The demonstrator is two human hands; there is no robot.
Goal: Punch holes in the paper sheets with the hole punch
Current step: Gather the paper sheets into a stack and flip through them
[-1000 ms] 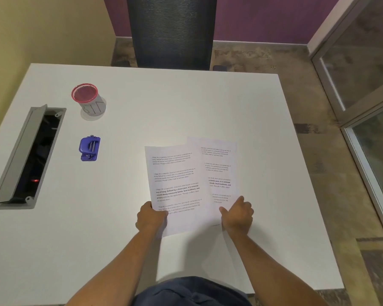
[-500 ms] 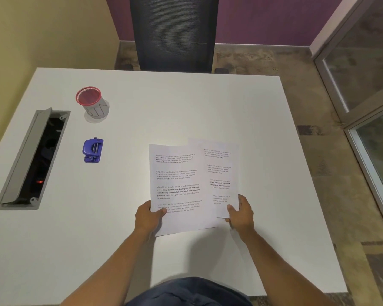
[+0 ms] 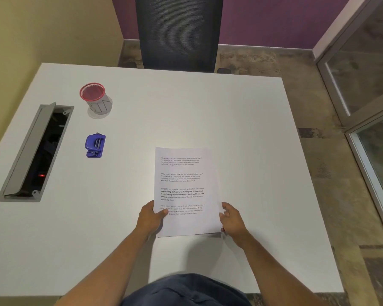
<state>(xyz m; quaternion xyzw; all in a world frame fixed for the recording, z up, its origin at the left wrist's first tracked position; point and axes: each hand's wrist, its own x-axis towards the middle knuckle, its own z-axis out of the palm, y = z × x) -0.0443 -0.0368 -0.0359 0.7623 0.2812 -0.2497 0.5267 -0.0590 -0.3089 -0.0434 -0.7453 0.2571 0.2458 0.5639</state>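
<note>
Printed paper sheets [image 3: 185, 184] stacked flush, pinched at near corners by left hand [image 3: 150, 218] and right hand [image 3: 231, 219], probably squaring edges; blue hole punch [image 3: 95, 145] untouched, well apart.

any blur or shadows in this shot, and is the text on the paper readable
Head view: mostly sharp; the paper has bold lines legible, finer text soft; a soft shadow falls on the table below the paper; table edges bow from the wide lens.
</note>
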